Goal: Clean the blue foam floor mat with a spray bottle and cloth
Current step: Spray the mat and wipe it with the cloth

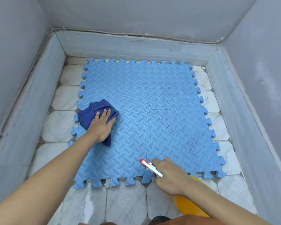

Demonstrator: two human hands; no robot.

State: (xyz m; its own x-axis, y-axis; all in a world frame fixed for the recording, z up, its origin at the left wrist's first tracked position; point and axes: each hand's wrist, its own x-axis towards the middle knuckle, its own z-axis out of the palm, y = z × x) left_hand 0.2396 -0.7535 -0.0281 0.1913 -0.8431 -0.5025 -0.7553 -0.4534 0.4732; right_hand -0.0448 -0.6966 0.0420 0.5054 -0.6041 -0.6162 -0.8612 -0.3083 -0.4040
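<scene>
R hand (pixel 169 174) at 5 o'clock grips spray bottle (pixel 187 203), fingers wrapped round its neck, red/white nozzle over mat's near edge. Blue foam mat (pixel 152 114) lies flat on tiled floor (pixel 125 203), dark specks w/ wet patches center-right. L hand (pixel 102 125) at 9 o'clock, palm flat, fingers spread, presses dark blue cloth (pixel 94 114) onto mat's left side.

Left hand (pixel 102 125) flat, fingers spread, arm outstretched; right hand (pixel 169 175) fisted, its grip closed, wrist bent.

Both forearms are bare, with no sleeves, watch or rings showing. The left hand (pixel 102 125) and right hand (pixel 169 174) are ungloved, with short, unpainted fingernails.
</scene>
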